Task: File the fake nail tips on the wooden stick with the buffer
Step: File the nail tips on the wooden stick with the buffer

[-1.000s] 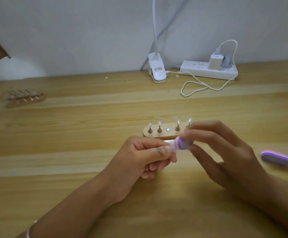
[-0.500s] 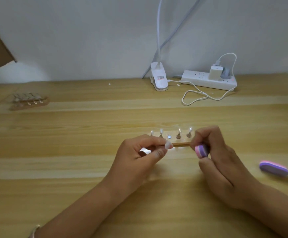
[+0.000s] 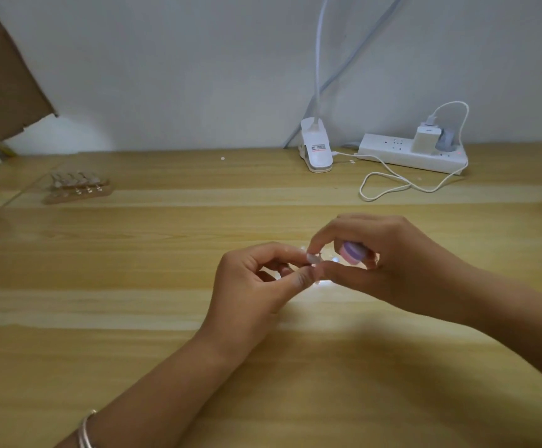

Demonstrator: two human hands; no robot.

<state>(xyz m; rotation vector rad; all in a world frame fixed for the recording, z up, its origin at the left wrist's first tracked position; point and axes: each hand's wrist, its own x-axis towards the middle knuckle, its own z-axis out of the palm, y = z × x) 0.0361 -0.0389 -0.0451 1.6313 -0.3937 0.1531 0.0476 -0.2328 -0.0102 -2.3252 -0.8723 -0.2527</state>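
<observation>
My left hand (image 3: 263, 279) pinches a small clear nail tip (image 3: 314, 259) between thumb and forefinger at the middle of the table. My right hand (image 3: 382, 263) curls round a pink and purple buffer (image 3: 353, 252), whose end shows between the fingers. Its forefinger and thumb also reach to the nail tip. Both hands hide almost all of the wooden stick with the nail tips; only a few bright glints (image 3: 335, 259) show between the hands.
A second wooden holder with nail tips (image 3: 77, 186) lies at the far left. A white clip lamp (image 3: 316, 150), a power strip (image 3: 415, 155) with a charger and a looped white cable (image 3: 389, 185) stand at the back. Brown cardboard (image 3: 1, 76) leans at the upper left.
My hands have come together over the wooden stick and cover it. The view tilted up and left, so the spare buffer on the right has gone out of view.
</observation>
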